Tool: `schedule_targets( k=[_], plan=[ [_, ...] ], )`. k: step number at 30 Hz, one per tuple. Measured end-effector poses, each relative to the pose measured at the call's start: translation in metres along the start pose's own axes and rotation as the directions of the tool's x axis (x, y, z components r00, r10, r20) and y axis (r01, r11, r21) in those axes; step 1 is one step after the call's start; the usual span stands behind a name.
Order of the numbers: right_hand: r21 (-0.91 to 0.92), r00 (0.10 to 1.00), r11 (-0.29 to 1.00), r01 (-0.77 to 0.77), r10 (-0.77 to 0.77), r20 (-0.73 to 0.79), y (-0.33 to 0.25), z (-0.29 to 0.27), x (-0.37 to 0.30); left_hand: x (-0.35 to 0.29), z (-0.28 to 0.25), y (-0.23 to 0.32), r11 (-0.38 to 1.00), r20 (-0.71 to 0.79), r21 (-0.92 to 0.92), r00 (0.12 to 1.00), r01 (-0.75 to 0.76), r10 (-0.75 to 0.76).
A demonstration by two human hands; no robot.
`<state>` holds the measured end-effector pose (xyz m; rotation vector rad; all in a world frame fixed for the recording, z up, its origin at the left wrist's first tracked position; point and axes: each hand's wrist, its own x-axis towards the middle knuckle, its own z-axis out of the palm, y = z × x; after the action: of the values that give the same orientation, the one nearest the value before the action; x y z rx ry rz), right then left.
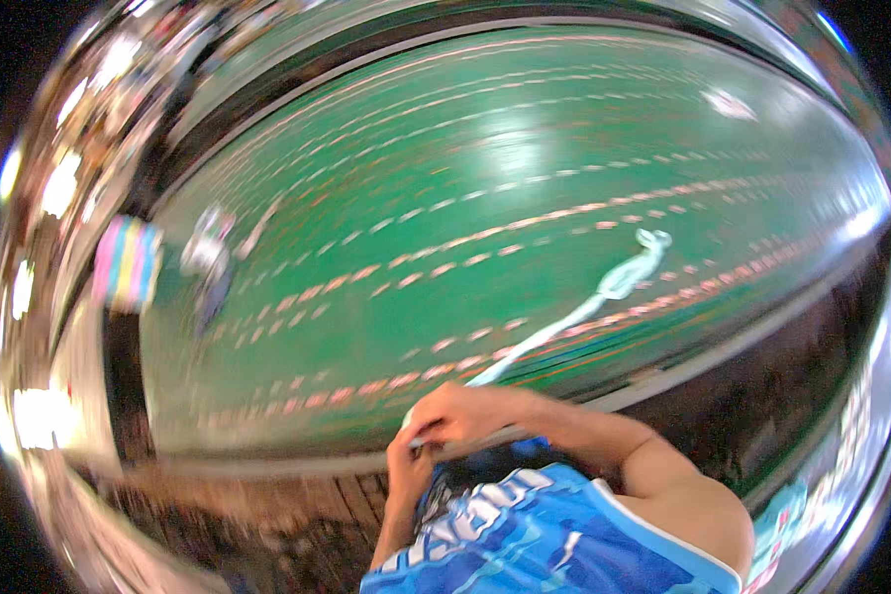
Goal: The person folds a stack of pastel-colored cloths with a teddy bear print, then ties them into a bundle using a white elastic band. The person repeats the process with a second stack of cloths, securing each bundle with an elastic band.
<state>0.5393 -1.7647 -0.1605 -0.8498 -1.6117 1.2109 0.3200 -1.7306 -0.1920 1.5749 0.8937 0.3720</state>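
Note:
My left hand (pixel 410 463) and my right hand (pixel 465 411) meet at the near edge of a green table, with fingers closed together. Between them is the end of a long pale strip (pixel 543 335), white to mint in colour. The strip stretches away to the right over the table and finishes in a looped, bunched part (pixel 632 273). Whether it is cord or narrow fabric cannot be made out. The right hand lies over the left and hides much of the grip. Motion blur smears the scene.
The green table top (pixel 366 327) carries rows of pale dashes. At its left lie a blurred white and dark item (pixel 208 255) and, by the edge, a pink, yellow and blue striped block (pixel 127 262). A small white piece (pixel 731 104) is at the far right.

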Motion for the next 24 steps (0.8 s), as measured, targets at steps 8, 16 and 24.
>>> schedule_targets(
  k=[8,16,24],
  plan=[
    [-0.231,0.929,0.952,0.199,-0.109,0.353,-0.010,0.220,0.210,-0.110,-0.212,-0.082,0.921,-0.276,-0.145,0.909,-0.361,0.312],
    [-0.241,0.952,0.940,0.242,-0.183,0.244,0.006,0.407,0.356,-0.227,-0.367,-0.133,0.625,-0.669,-0.663,0.701,-0.412,-0.247],
    [-0.237,0.540,0.956,-0.170,0.292,0.790,0.087,0.425,0.453,-0.373,-0.580,-0.181,0.527,-0.883,-0.253,-0.029,-0.811,-0.469]
  ],
)
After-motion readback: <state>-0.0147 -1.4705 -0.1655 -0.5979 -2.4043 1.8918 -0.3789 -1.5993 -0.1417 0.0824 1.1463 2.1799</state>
